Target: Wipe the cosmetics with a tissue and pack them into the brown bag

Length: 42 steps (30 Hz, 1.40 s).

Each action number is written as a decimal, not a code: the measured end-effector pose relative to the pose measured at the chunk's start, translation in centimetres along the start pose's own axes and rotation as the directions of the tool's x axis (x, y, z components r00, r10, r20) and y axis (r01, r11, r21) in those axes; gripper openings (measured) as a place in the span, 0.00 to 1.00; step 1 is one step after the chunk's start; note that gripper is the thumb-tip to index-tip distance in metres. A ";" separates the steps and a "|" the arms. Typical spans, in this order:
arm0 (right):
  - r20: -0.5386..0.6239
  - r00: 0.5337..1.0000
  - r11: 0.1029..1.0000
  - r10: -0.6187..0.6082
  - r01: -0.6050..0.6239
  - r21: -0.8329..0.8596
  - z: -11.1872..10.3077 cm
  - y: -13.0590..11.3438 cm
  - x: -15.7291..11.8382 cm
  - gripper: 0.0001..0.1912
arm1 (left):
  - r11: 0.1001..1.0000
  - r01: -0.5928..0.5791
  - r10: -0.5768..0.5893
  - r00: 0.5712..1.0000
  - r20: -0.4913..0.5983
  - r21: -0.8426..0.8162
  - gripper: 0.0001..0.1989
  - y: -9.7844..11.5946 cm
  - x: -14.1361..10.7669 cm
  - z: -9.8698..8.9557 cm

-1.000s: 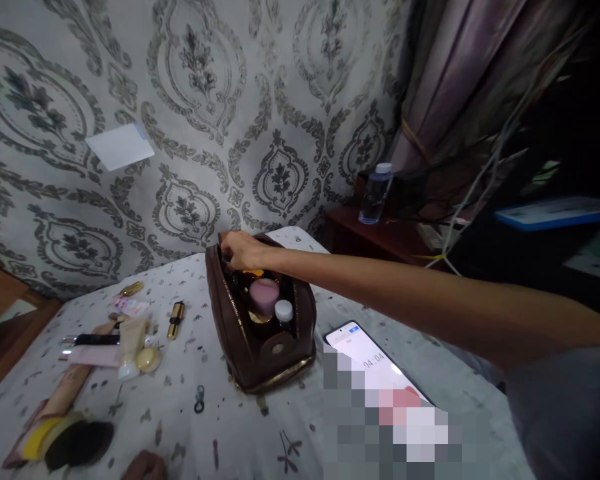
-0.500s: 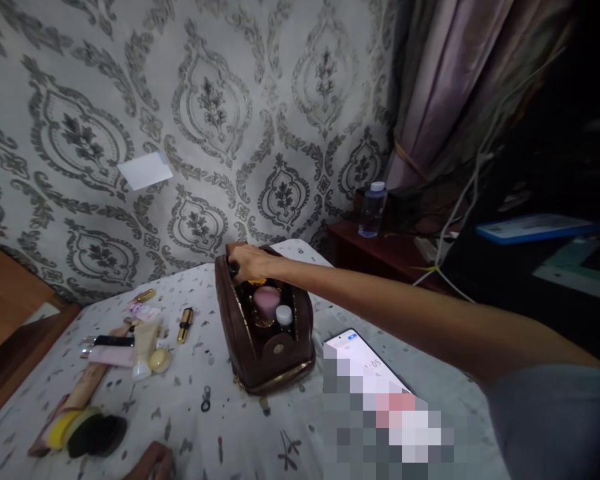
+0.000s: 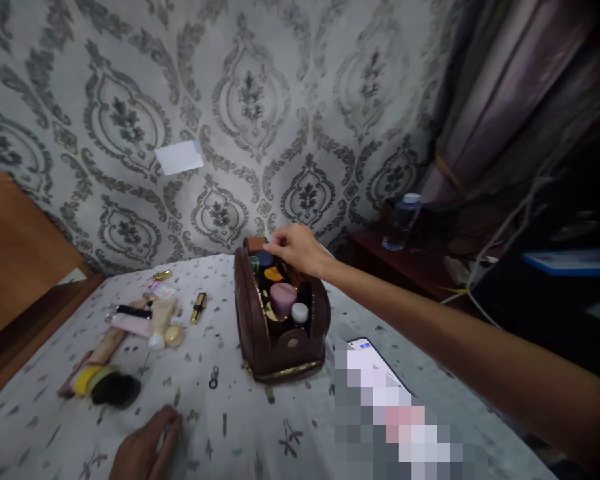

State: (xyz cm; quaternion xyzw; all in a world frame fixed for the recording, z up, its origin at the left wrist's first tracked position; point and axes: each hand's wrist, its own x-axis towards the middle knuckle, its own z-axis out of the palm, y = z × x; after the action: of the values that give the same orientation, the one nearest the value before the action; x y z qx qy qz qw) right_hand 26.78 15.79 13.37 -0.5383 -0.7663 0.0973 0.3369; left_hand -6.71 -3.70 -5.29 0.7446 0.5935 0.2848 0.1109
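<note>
A brown cosmetic bag (image 3: 250, 313) stands unzipped on the bed. In its opening show a pink round-topped item (image 3: 283, 298), a white-capped container (image 3: 300, 312), an orange item (image 3: 273, 274) and a dark blue round cap (image 3: 265, 259). My right hand (image 3: 297, 248) is over the bag's far end, beside the dark blue cap and the tan strap (image 3: 256, 245). Its thumb and forefinger are slightly apart with nothing seen between them. My left hand (image 3: 147, 443) rests on the sheet at the lower left, loosely bent and empty, its thumb apart from the fingers.
Left of the bag lie a gold lipstick tube (image 3: 199, 308), a beige squeeze tube (image 3: 161, 322), a round cream-coloured item (image 3: 174, 335) and a yellow-and-black round item (image 3: 113, 387). A phone (image 3: 380, 380), partly pixelated, lies to the right. A clear bottle (image 3: 401, 223) stands on a red-brown surface.
My right hand has come up out of the bag's far end and let go of a dark item, and the dark blue cap shows there. The view has shifted left; more of my left hand shows.
</note>
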 end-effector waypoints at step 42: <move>0.353 0.922 0.514 0.160 -0.384 0.767 22.5 -11.6 -17.6 0.10 | 0.826 0.417 -0.443 0.896 -0.023 0.379 0.29 -4.1 13.8 -5.5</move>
State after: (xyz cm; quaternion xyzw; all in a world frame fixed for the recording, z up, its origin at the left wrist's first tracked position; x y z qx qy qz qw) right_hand 7.40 0.30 -4.89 -0.4158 -0.5704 0.5593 0.4347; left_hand -11.32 9.54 1.14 0.6080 0.7850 0.1091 0.0477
